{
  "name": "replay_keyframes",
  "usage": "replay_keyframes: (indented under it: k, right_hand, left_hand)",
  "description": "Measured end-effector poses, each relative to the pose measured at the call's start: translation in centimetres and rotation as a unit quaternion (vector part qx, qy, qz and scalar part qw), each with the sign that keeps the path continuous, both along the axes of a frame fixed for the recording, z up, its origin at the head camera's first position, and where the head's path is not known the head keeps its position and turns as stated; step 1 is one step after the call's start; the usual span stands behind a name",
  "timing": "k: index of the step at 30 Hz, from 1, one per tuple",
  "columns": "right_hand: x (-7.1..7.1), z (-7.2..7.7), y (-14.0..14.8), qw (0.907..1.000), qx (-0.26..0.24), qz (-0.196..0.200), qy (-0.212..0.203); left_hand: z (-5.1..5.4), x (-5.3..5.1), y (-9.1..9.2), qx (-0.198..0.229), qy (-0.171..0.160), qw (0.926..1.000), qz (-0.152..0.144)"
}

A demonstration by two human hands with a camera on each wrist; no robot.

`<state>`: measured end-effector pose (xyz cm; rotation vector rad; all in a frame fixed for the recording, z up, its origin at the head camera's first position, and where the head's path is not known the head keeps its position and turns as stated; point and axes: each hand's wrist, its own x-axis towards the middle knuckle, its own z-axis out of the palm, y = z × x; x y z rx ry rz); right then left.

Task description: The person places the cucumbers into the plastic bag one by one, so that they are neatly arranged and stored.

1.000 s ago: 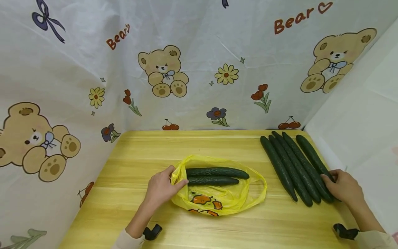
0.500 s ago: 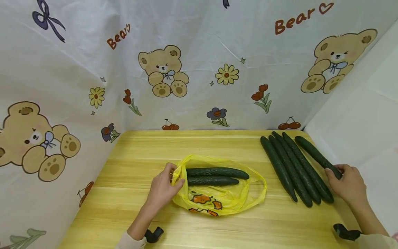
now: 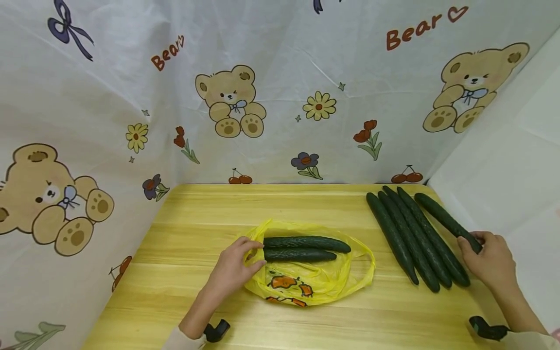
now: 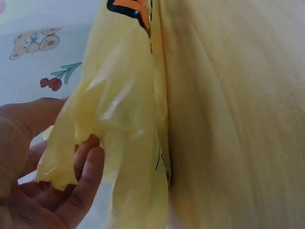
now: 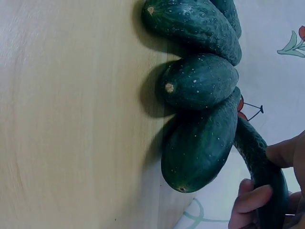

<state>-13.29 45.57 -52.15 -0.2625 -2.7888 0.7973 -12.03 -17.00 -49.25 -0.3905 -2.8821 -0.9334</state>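
A yellow plastic bag (image 3: pixel 297 272) lies on its side on the table, mouth spread, with two cucumbers (image 3: pixel 306 242) inside. At its left rim is my left hand (image 3: pixel 234 262), holding the thin plastic between thumb and fingers. The left wrist view shows the fingers curled at the bag's edge (image 4: pixel 119 95). My right hand (image 3: pixel 490 257) grips the near end of a cucumber (image 3: pixel 446 218) at the far right, thumb on one side and fingers on the other. In the right wrist view that cucumber (image 5: pixel 252 143) slants up behind the others; part of it is hidden by the fingers.
Several more cucumbers (image 3: pixel 415 238) lie side by side just left of the held one. The wooden table (image 3: pixel 183 291) meets a printed cloth wall (image 3: pixel 280 146) at the back and a white wall (image 3: pixel 503 184) on the right.
My right hand has shifted up and right, drawing the cucumber's near end away from the row. My left hand has moved slightly right, changing its hold on the bag's rim.
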Motion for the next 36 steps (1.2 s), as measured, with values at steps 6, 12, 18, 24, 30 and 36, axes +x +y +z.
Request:
replay_keyframes:
  k: [6, 12, 18, 24, 30, 36]
  right_hand:
    - [0.2, 0.6, 0.3, 0.9997, -0.003, -0.022, -0.012]
    - [0.6, 1.2, 0.3, 0.9989, -0.017, -0.044, -0.008]
    - [0.8, 1.6, 0.2, 0.9989, -0.013, -0.045, 0.005]
    - [1.0, 2.0, -0.4, 0.9994, -0.006, -0.033, 0.013]
    - [1.2, 2.8, -1.3, 0.9993, -0.019, -0.006, 0.031]
    - [1.5, 3.9, -2.1, 0.9977, -0.049, 0.028, 0.037]
  left_hand:
    - [0.0, 0.1, 0.2, 0.041, 0.016, 0.9984, 0.034]
    - [0.5, 0.1, 0.1, 0.061, 0.021, 0.9974, 0.032]
    - [0.9, 0.1, -0.1, 0.06, 0.027, 0.9976, 0.02]
    - [1.2, 0.1, -0.5, 0.077, 0.028, 0.9967, 0.001]
    - [1.5, 0.1, -0.9, 0.106, 0.02, 0.994, -0.018]
    - [2.1, 0.3, -0.8, 0.124, 0.016, 0.9917, -0.027]
